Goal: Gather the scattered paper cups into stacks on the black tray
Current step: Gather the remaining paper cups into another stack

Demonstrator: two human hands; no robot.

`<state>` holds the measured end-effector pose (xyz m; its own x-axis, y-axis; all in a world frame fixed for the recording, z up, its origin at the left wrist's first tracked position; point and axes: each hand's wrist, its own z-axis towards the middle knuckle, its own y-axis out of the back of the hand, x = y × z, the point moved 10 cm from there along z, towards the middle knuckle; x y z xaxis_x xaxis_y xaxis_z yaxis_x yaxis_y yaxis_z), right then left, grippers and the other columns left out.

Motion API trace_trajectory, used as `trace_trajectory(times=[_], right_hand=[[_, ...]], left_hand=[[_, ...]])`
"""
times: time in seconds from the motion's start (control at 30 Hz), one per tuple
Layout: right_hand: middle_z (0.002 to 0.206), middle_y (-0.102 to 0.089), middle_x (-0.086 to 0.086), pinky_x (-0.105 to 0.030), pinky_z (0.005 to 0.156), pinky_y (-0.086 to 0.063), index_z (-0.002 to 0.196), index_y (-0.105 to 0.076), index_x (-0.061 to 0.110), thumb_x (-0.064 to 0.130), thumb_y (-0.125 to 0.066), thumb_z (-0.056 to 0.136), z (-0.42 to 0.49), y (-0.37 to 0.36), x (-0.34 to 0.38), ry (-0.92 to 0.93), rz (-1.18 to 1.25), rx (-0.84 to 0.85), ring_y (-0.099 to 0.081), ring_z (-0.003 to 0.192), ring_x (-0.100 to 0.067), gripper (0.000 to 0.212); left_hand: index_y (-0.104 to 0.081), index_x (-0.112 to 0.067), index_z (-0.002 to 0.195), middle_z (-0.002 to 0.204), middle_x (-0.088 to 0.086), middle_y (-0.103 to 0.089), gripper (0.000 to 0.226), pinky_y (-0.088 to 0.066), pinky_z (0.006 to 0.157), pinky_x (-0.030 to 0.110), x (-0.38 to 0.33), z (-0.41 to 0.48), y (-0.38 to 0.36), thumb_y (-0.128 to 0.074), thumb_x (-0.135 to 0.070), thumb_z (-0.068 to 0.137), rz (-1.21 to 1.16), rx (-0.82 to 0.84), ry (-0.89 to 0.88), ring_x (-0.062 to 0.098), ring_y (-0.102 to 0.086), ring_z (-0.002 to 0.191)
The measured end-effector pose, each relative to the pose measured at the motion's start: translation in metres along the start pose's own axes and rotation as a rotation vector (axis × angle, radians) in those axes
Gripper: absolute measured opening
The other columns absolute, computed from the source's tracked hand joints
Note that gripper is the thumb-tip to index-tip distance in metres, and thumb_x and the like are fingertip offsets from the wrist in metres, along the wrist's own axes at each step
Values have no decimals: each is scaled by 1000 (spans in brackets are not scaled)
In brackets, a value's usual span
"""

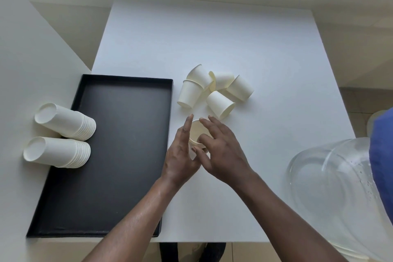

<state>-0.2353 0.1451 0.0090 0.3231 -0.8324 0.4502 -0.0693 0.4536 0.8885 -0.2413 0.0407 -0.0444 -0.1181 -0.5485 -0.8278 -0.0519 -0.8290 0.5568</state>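
A black tray (pixel 119 176) lies on the left of the white table. Two stacks of white paper cups lie on their sides across its left rim, one farther (pixel 66 122) and one nearer (pixel 57 152). Several loose cups (pixel 212 89) are scattered right of the tray's far corner. Both hands are closed around a small stack of cups (pixel 196 132) standing open end up just right of the tray. My left hand (pixel 180 155) cradles its left side. My right hand (pixel 223 151) has thumb and fingers on its rim and right side.
A large clear plastic container (pixel 331 187) sits at the table's right front corner. A blue sleeve or garment (pixel 382 155) shows at the right edge. White walls stand to the left and behind the table.
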Motion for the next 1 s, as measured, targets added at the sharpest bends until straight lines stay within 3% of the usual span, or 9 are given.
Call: trace_trajectory(times=[0.13, 0.27, 0.33, 0.4, 0.57, 0.67, 0.8, 0.9, 1.0], right_hand=[[129, -68, -2, -34, 107, -44, 101, -72, 15, 36, -69, 91, 7, 24, -16, -103, 202, -167, -56, 130, -20, 24], [104, -70, 7, -31, 83, -53, 106, -63, 21, 50, -63, 93, 5, 30, -91, -740, 518, -487, -65, 92, -8, 31], [108, -68, 4, -36, 86, -54, 110, -61, 20, 58, -64, 89, -3, 2, -122, -1097, 746, -465, -63, 93, -13, 43], [102, -65, 3, -41, 90, -56, 108, -64, 18, 58, -67, 87, -1, -22, -135, -1248, 926, -391, -61, 98, -21, 45], [76, -56, -2, -35, 68, -40, 72, -56, 17, 37, -67, 91, 11, -24, -143, -1181, 931, -361, -46, 76, -24, 30], [73, -55, 2, -30, 64, -37, 74, -50, 16, 31, -58, 95, 9, -1, -138, -1049, 771, -351, -47, 74, -23, 27], [108, -64, 1, -27, 79, -39, 102, -64, 11, 20, -55, 100, -1, 55, -100, -628, 363, -389, -58, 102, -20, 13], [138, -54, 0, -21, 88, -40, 106, -65, 13, 22, -56, 100, -12, 77, -57, -343, 271, -365, -52, 122, -14, 15], [154, -43, -4, -27, 93, -49, 107, -67, 14, 23, -58, 99, -18, 72, -25, -152, 185, -226, -50, 135, -20, 15]], left_hand=[[-37, -19, 156, 143, -1, -53, 77, -57, 88, 28, -6, 1, -1, -71, -29, 87, 27, -12, -107, 10, -58, 121], [-38, -17, 155, 142, 0, -54, 83, -49, 89, 19, -4, 1, -3, -80, -24, 84, 52, -11, -105, 12, -56, 122], [-38, -18, 156, 143, -1, -53, 83, -46, 89, 15, -5, 0, -3, -80, -24, 84, 61, -2, -109, 10, -54, 124], [-38, -17, 156, 144, -1, -53, 83, -43, 90, 13, -7, 0, -3, -80, -24, 85, 64, 6, -111, 11, -54, 126], [-38, -14, 156, 145, -2, -54, 85, -45, 94, 14, -7, -4, 0, -81, -20, 84, 58, 5, -99, 12, -54, 128], [-34, -14, 158, 149, -10, -49, 89, -39, 98, 9, 0, -7, 1, -83, -21, 83, 57, 1, -60, 10, -51, 133], [-33, -16, 158, 152, -16, -41, 90, -40, 103, 15, 3, -7, 3, -84, -22, 83, 44, 4, -42, 10, -47, 137], [-32, -16, 158, 149, -18, -41, 94, -44, 103, 21, 2, -4, 3, -84, -24, 81, 45, 16, -31, 11, -50, 136], [-29, -20, 160, 144, -21, -41, 99, -49, 96, 26, 2, -3, 4, -86, -28, 79, 27, 22, -5, 12, -52, 130]])
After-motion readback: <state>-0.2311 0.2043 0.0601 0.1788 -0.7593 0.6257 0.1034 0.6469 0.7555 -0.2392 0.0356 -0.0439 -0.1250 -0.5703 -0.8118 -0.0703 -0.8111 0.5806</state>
